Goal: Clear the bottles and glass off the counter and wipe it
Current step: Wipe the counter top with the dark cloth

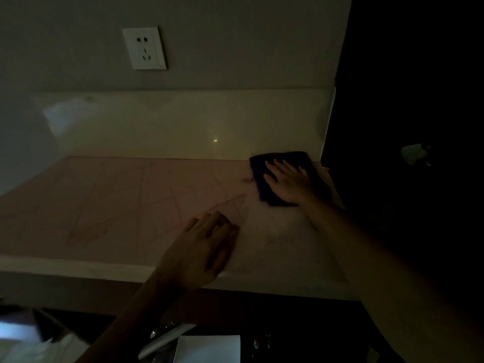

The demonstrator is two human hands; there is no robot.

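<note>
Wiping now: my right hand lies flat on the dark cloth, fingers spread and straight, pressing it down rather than gripping it. Cloth sits at the far right end of the counter, close to the backsplash and right at the counter's right edge.

My left hand rests near the front edge, fingers loosely curled, nothing in it. Looks like it's bracing me.

No bottles or glass visible on the counter, so I judge the clearing part done and the wipe is what's left. Faint reddish streaks cross the pink surface to the left of the cloth; can't tell in this light whether that's pattern or residue.

Risks from here:
- Flat palm, no pinch on the cloth. A fast stroke could let it bunch or slip out from under my hand.
- Cloth is at the right edge; pushing further right could drop it off the side into the dark gap.
- Very dim light. I could miss patches, especially the left half and the corner under the wall socket.
- Left hand sits in the likely wipe path; if it stays put, that patch is skipped.
</note>
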